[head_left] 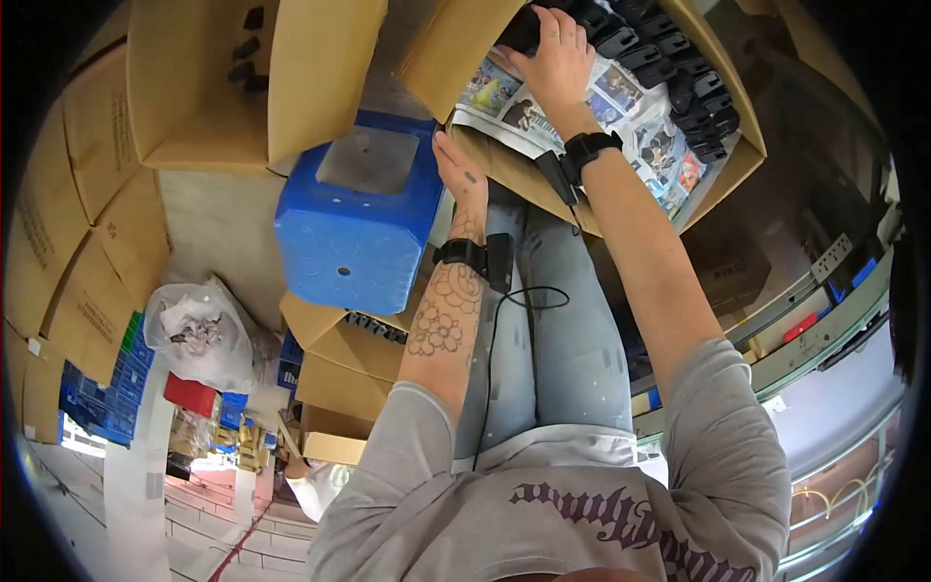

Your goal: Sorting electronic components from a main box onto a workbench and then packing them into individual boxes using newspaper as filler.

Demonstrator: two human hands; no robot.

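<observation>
My right hand (558,63) reaches into the cardboard carton (742,179). Its thumb and bent fingers reach round a black plastic part (521,31) at the far left of the contents. Under the hand lies a printed paper sheet (524,112) with coloured pictures. More black plastic parts (669,58) stand in close rows along the carton's far and right sides. My left hand (461,175) is stretched out flat beside the carton's near left corner, its fingers straight and nothing in them. Whether its fingertips touch the cardboard, I cannot tell.
A blue plastic stool (349,247) stands left of my left hand. Beyond it is another open carton (204,136) with several black parts. Stacked cartons (78,242), a clear plastic bag (199,335) and a blue crate (102,393) line the left. A power strip (831,257) lies right.
</observation>
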